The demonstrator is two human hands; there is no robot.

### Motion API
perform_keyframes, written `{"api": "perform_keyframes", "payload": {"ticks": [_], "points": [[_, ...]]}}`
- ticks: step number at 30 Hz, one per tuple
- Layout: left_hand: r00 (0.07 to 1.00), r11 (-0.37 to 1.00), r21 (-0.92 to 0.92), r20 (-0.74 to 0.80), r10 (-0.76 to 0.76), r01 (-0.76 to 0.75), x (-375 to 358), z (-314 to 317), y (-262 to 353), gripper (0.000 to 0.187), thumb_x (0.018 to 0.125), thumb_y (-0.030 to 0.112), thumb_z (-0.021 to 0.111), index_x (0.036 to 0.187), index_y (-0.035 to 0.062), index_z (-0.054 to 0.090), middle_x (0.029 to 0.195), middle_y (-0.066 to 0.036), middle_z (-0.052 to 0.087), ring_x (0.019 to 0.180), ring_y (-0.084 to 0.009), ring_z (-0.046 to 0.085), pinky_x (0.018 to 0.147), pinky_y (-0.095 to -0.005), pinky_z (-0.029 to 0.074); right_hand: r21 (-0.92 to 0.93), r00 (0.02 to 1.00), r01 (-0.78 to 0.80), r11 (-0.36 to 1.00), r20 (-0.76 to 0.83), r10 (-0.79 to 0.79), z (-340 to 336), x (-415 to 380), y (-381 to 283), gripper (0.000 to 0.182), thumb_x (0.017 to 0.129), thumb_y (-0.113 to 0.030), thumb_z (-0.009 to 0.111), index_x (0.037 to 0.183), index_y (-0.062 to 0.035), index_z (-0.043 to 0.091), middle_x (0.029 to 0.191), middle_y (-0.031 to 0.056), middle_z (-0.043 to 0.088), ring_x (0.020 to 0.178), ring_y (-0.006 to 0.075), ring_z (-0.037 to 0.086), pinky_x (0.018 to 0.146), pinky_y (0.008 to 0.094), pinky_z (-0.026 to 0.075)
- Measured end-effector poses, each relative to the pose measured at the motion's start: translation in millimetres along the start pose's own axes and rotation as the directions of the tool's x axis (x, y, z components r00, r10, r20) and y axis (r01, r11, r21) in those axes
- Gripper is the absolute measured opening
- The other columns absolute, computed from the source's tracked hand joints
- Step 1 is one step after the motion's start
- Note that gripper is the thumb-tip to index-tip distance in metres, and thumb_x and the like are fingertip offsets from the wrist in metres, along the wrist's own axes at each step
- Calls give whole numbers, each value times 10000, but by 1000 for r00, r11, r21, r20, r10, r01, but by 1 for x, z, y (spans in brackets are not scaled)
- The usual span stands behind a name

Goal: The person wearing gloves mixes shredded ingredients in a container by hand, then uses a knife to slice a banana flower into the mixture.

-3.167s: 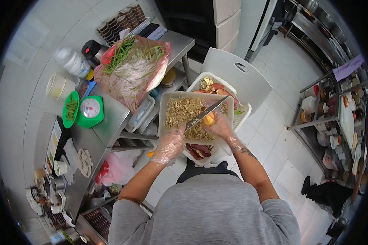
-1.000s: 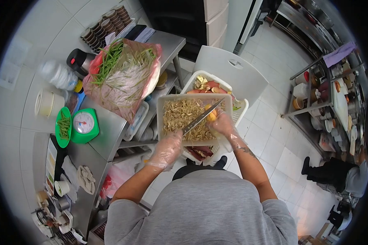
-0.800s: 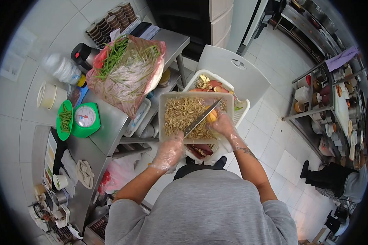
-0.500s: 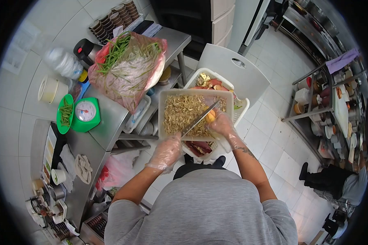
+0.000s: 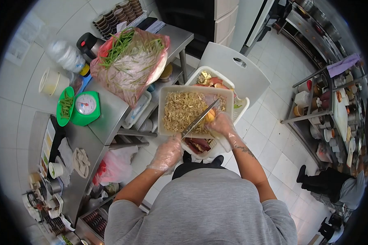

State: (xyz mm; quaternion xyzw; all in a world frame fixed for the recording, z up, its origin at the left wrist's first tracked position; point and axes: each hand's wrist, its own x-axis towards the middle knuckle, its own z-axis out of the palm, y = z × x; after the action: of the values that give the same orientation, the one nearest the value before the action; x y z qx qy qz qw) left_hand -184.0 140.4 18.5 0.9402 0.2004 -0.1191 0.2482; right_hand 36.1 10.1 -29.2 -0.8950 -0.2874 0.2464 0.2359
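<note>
My left hand (image 5: 169,153), in a clear plastic glove, is closed round the handle of a long knife (image 5: 195,122). The blade slants up and to the right over a pale rectangular tub (image 5: 161,110), its edge beside a yellow-orange vegetable piece (image 5: 210,116). That piece is gripped by my gloved right hand (image 5: 222,123) at the tub's right side; its exact kind is not clear. Thin pale-brown strips (image 5: 184,110) fill most of the tub. Under it, a white basket (image 5: 242,107) holds red-skinned pieces (image 5: 198,145), partly hidden.
A white chair (image 5: 233,73) stands behind the tub. On the steel counter (image 5: 110,118) are a pink bag of green beans (image 5: 129,65), a green scale (image 5: 86,108) and a green bowl (image 5: 65,108). Another person (image 5: 327,183) stands at right, near the shelving (image 5: 315,114).
The view has shifted slightly, so the counter and its things sit a little differently in frame. Both hands, the knife and the vegetable piece hold nearly the same position.
</note>
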Motion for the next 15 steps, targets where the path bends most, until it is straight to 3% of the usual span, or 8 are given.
{"api": "perform_keyframes", "payload": {"ticks": [4, 8, 10, 11, 13, 15], "points": [[1000, 999, -53, -2, 10, -10, 1, -4, 0, 225, 913, 76, 381, 1072, -32, 497, 1019, -296, 601, 1027, -450, 591, 864, -513, 480, 10, 1000, 13, 1000, 17, -13, -1, -1, -1, 640, 663, -278, 793, 1228, -62, 584, 1042, 216, 686, 979, 383, 659, 877, 445, 521], [1000, 987, -161, 4, 4, -4, 27, 0, 5, 177, 889, 60, 429, 1000, -41, 524, 959, -293, 608, 960, -465, 602, 822, -519, 475, -38, 999, 35, 999, -4, -35, 11, 3, 6, 643, 650, -289, 804, 1214, -58, 598, 1048, 211, 685, 987, 376, 657, 884, 442, 520], [1000, 981, -193, 10, -10, 12, 49, -1, 19, 149, 875, 49, 457, 963, -43, 532, 913, -289, 612, 916, -472, 609, 796, -527, 472, -105, 994, 111, 988, 0, -112, 11, -2, 3, 632, 651, -287, 807, 1210, -71, 604, 1049, 204, 687, 994, 369, 656, 885, 443, 518], [998, 975, -220, -56, 9, -21, 59, 6, 16, 144, 870, 47, 467, 960, -44, 533, 893, -286, 613, 898, -475, 611, 789, -530, 472, -139, 989, 147, 979, 6, -147, 12, -5, 2, 627, 651, -286, 808, 1208, -77, 607, 1049, 200, 688, 998, 366, 656, 885, 443, 518], [981, 957, -272, -190, 46, -97, 75, 16, 16, 136, 859, 42, 488, 952, -44, 535, 855, -280, 616, 862, -480, 615, 774, -537, 472, -60, 995, 85, 995, -41, -87, 26, -5, 10, 619, 658, -284, 810, 1213, -97, 608, 1056, 192, 689, 1010, 359, 654, 883, 444, 517], [995, 974, -210, -77, 70, -85, 65, 1, 25, 139, 870, 47, 473, 960, -44, 528, 863, -282, 617, 873, -476, 618, 784, -534, 479, 6, 998, 22, 1000, -54, -22, 21, -4, 17, 612, 663, -282, 812, 1216, -112, 609, 1058, 187, 690, 1015, 357, 654, 880, 446, 518]]}}
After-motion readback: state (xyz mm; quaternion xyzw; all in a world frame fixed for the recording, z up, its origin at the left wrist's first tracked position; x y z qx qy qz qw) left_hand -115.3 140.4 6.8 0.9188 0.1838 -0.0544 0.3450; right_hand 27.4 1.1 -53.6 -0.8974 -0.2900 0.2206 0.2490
